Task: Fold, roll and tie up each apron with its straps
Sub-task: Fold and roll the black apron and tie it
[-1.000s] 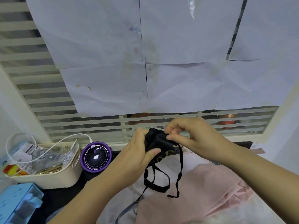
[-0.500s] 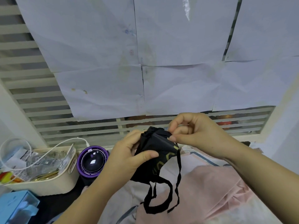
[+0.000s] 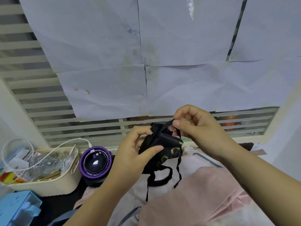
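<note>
Left hand: the left hand (image 3: pixel 135 154) grips the rolled black fabric apron with gold print (image 3: pixel 167 149), thumb pressed flat across its front, the fingers curled round its gathered top
Right hand: the right hand (image 3: pixel 200 131) pinches a thin black fabric strap (image 3: pixel 164 126) between thumb and forefinger, the other fingers curled into the palm
Apron: a compact bundle held in the air between both hands, above the table and in front of the lowest window slats
Strap: it runs taut from the bunched top of the bundle up to the right thumb
Loose strap ends (image 3: pixel 160 182): black loops and one long strand hang below the bundle, over the cloths on the table
Under the hands: a crumpled pink fabric cloth (image 3: pixel 203 201) lies on a pale cloth with grey-blue edging (image 3: pixel 195 160)
Left of the hands: a round black device with a purple rim (image 3: pixel 96 162) stands just beside a cream plastic basket (image 3: pixel 53 186) full of packets; a white cable (image 3: pixel 48 150) arcs over the basket
Near corner: a light blue box (image 3: pixel 16 207)
Behind: white paper sheets (image 3: pixel 105 54) cover most of a slatted window (image 3: pixel 32 101)
</note>
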`<state>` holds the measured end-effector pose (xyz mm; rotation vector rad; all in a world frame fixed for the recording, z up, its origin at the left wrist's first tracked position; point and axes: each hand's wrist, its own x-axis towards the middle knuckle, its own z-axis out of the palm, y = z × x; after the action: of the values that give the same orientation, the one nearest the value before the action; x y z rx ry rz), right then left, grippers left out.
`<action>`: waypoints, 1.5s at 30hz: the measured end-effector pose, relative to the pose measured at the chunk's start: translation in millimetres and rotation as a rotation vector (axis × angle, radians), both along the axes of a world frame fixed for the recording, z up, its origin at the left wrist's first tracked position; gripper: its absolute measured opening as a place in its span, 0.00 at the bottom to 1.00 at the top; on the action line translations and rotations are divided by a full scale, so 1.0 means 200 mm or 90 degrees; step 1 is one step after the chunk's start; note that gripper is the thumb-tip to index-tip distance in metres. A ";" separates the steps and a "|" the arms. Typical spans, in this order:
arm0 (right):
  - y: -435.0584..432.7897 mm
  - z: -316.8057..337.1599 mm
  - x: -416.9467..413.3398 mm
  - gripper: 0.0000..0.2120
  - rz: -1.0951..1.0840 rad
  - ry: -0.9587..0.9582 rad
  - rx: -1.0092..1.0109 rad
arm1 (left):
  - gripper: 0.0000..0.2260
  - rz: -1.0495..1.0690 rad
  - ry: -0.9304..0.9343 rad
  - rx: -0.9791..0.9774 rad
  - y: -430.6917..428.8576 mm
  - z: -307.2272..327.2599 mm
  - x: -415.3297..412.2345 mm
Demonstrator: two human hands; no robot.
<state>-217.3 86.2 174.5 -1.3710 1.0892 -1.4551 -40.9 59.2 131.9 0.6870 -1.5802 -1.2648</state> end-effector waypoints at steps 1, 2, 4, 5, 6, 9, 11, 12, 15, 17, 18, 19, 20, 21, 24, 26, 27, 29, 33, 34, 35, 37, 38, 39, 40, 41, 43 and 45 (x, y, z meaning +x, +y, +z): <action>0.00 0.01 0.00 0.08 0.005 0.006 -0.001 | 0.11 0.000 -0.005 -0.006 0.00 0.00 0.00; 0.00 0.02 -0.01 0.08 0.012 0.020 -0.005 | 0.10 0.001 -0.012 -0.018 0.00 -0.01 0.00; 0.01 0.03 -0.02 0.09 0.026 0.071 -0.018 | 0.09 0.012 -0.027 -0.043 0.00 -0.02 0.00; 0.01 0.04 -0.02 0.09 0.031 0.104 -0.025 | 0.11 0.024 -0.031 -0.053 0.00 -0.02 0.00; 0.02 0.05 -0.02 0.09 0.035 0.134 -0.031 | 0.12 0.031 -0.029 -0.061 -0.01 -0.03 0.00; 0.03 0.07 -0.03 0.11 0.023 0.164 -0.056 | 0.12 0.023 -0.020 -0.122 -0.02 -0.04 -0.01; 0.04 0.08 -0.03 0.12 0.022 0.187 -0.077 | 0.09 0.032 -0.024 -0.147 -0.04 -0.04 -0.01; 0.05 0.09 -0.02 0.11 0.030 0.213 -0.083 | 0.08 0.040 -0.035 -0.153 -0.05 -0.05 -0.01; 0.05 0.10 -0.02 0.11 0.046 0.306 -0.076 | 0.05 0.058 -0.082 -0.188 -0.06 -0.05 -0.02; 0.05 0.12 -0.03 0.11 0.042 0.348 -0.070 | 0.05 0.065 -0.096 -0.207 -0.06 -0.05 -0.02; 0.04 0.13 -0.03 0.11 0.041 0.367 -0.072 | 0.05 0.067 -0.106 -0.221 -0.06 -0.05 -0.02; 0.04 0.14 -0.03 0.11 0.042 0.380 -0.074 | 0.05 0.066 -0.116 -0.234 -0.06 -0.05 -0.03; 0.03 0.14 -0.04 0.10 0.041 0.386 -0.075 | 0.05 0.060 -0.122 -0.246 -0.05 -0.05 -0.03; 0.02 0.14 -0.04 0.10 0.041 0.384 -0.072 | 0.05 0.057 -0.129 -0.265 -0.05 -0.04 -0.03; -0.02 0.14 -0.05 0.11 0.060 0.372 -0.038 | 0.07 0.063 -0.157 -0.370 -0.05 -0.03 -0.04; -0.03 0.12 -0.06 0.11 0.056 0.363 -0.035 | 0.08 0.047 -0.144 -0.362 -0.05 -0.03 -0.04; -0.04 0.12 -0.06 0.11 0.041 0.362 -0.041 | 0.09 0.035 -0.127 -0.329 -0.05 -0.03 -0.04; -0.04 0.11 -0.06 0.10 0.001 0.376 -0.064 | 0.09 0.006 -0.085 -0.246 -0.05 -0.03 -0.04; -0.03 0.09 -0.06 0.08 -0.017 0.384 -0.058 | 0.06 -0.035 -0.017 -0.140 -0.06 -0.04 -0.03; -0.04 0.09 -0.07 0.08 -0.001 0.362 -0.035 | 0.06 -0.042 -0.001 -0.121 -0.06 -0.03 -0.03; -0.04 0.09 -0.08 0.08 0.026 0.330 -0.006 | 0.06 -0.054 0.020 -0.099 -0.06 -0.03 -0.03; -0.06 0.09 -0.11 0.08 0.086 0.256 0.055 | 0.07 -0.089 0.061 -0.052 -0.06 -0.02 -0.04; -0.07 0.09 -0.12 0.08 0.104 0.223 0.078 | 0.07 -0.100 0.072 -0.039 -0.06 -0.01 -0.04; -0.08 0.08 -0.13 0.09 0.106 0.204 0.089 | 0.08 -0.105 0.079 -0.032 -0.06 0.00 -0.04; -0.09 0.06 -0.13 0.10 0.096 0.198 0.088 | 0.08 -0.107 0.085 -0.024 -0.06 0.01 -0.04; -0.09 0.04 -0.12 0.12 0.079 0.201 0.080 | 0.08 -0.105 0.094 -0.013 -0.07 0.01 -0.05; -0.09 0.01 -0.09 0.13 0.057 0.220 0.050 | 0.09 -0.092 0.129 0.017 -0.08 0.01 -0.05; -0.09 -0.04 -0.07 0.14 0.033 0.266 0.013 | 0.13 -0.065 0.146 0.043 -0.08 0.01 -0.06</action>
<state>-231.5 69.2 167.2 -1.7225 1.3104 -1.1429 -53.9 44.1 134.2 0.4880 -1.4031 -1.4248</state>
